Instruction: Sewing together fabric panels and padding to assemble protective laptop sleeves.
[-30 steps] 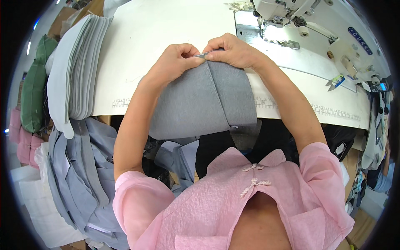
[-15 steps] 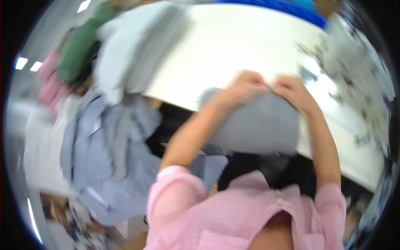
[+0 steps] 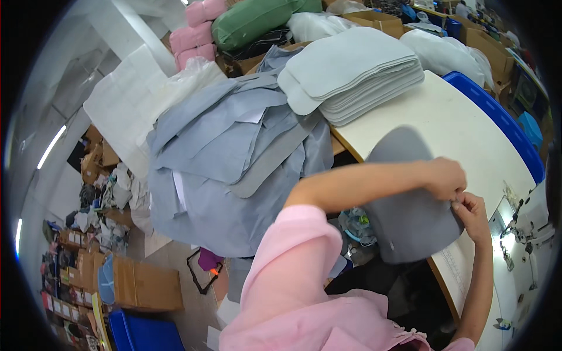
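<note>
A dark grey rounded fabric piece (image 3: pixel 407 225) hangs partly over the near edge of the white table (image 3: pixel 480 126). My left hand (image 3: pixel 446 179) grips its right edge with bent fingers, the forearm lying across the fabric. Right below it, my right hand (image 3: pixel 473 215) pinches the same edge between thumb and fingers. The two hands almost touch. A sewing machine (image 3: pixel 521 240) stands just right of them, cut by the view's rim. At the table's far left end lies a stack of light grey rounded fabric pieces (image 3: pixel 357 61).
Left of the table rises a heap of blue-grey fabric pieces (image 3: pixel 216 140). A long blue tray (image 3: pixel 497 117) borders the table's far side. Green (image 3: pixel 252 24) and pink bundles (image 3: pixel 194 35) sit behind. A cardboard box (image 3: pixel 146 284) and a blue bin (image 3: pixel 146 332) stand lower left.
My view has swung left, so the table and both hands appear farther right. The grey fabric piece has turned, and both hands now hold its right edge close together.
</note>
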A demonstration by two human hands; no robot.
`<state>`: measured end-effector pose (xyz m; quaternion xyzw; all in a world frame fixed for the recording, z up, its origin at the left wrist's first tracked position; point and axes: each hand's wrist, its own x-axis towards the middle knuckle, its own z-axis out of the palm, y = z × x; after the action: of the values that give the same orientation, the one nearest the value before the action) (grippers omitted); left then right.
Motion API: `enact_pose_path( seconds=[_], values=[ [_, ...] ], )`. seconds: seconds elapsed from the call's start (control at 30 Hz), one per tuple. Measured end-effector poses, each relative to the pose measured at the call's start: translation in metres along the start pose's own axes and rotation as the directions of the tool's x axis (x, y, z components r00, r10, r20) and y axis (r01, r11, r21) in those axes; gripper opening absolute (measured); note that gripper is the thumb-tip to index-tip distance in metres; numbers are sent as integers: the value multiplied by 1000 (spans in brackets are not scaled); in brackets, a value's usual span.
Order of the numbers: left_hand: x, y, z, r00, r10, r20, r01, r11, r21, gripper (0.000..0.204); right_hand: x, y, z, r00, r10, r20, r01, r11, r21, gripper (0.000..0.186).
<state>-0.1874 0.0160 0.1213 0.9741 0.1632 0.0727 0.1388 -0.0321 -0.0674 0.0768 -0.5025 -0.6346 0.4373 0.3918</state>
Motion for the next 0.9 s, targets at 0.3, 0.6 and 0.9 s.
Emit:
enact_pose_path(
  seconds=[0.3, 0.6, 0.9],
  values=[
    [144, 57, 57, 882, 366, 296, -467, 600, 650, 14, -40, 56, -28, 784, 346, -515, -11, 837, 547, 3],
    [150, 37, 119, 865, 500, -24, -458, 810, 365, 10, -101, 50, -47, 865, -42, -501, -349, 666, -659, 16],
    [152, 41, 67, 816, 393, 423, -491, 858, 151, 10, -117, 47, -45, 923, -87, -376, -314, 395, -863, 30]
  ],
)
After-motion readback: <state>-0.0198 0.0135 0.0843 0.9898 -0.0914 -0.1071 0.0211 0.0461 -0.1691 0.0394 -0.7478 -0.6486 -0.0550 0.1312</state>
